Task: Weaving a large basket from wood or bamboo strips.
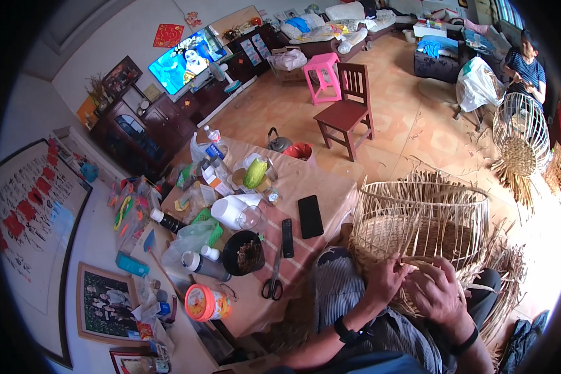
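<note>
A large half-woven basket (389, 240) rests against my lap, with a woven base and an open frame of upright stakes under a round rim. At its near side my left hand (385, 280) pinches a flat straw strand (425, 258) between thumb and fingers. Close beside it, my right hand (435, 290) is closed on the same strand, its fingers curled over the weave. Part of the strand and the basket's lower near wall are hidden behind my hands. Loose dry straw (505, 274) hangs and lies to the right of the basket.
On the left, a table (330, 187) bears scissors (273, 283), a phone (310, 217), a remote (287, 238), a black bowl (243, 252) and an orange tub (207, 303). Ahead stand a wooden chair (346, 115) and pink stool (323, 75). Another person (527, 68) sits far right behind a white-framed basket (522, 124).
</note>
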A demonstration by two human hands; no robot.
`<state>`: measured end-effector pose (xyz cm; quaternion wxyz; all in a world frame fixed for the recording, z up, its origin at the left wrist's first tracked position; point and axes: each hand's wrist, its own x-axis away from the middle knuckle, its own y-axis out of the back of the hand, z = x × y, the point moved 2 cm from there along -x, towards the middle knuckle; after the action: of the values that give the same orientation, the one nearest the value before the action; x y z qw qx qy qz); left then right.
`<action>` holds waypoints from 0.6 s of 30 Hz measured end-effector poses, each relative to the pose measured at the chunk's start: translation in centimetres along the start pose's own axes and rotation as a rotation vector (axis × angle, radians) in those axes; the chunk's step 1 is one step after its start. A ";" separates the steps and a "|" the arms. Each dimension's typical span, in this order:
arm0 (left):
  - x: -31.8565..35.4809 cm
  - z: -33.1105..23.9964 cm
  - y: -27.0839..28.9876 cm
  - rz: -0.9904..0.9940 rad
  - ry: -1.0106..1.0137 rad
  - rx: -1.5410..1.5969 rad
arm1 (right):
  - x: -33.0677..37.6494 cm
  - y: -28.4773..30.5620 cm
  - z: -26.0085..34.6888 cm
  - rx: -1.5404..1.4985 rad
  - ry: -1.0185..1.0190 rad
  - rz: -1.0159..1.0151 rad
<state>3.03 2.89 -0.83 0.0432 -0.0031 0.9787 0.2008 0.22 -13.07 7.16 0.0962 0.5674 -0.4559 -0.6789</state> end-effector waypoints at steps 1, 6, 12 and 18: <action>0.0 0.1 -0.3 0.047 0.066 0.092 | 0.8 -0.2 0.8 0.005 -0.011 0.038; 0.1 0.4 -1.2 0.105 0.166 0.172 | 5.0 -1.0 0.8 0.048 -0.559 0.322; 0.8 0.9 -1.2 0.052 0.287 0.179 | 7.7 -2.0 0.0 -0.105 -0.710 0.292; 1.4 -0.8 -1.4 0.010 -0.334 -0.398 | 7.4 -2.4 -1.1 -0.400 -0.841 0.393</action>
<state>1.62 1.28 -0.77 0.2018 0.0267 0.8991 0.3875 -0.44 -17.13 0.43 0.1370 0.1188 -0.4144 -0.8918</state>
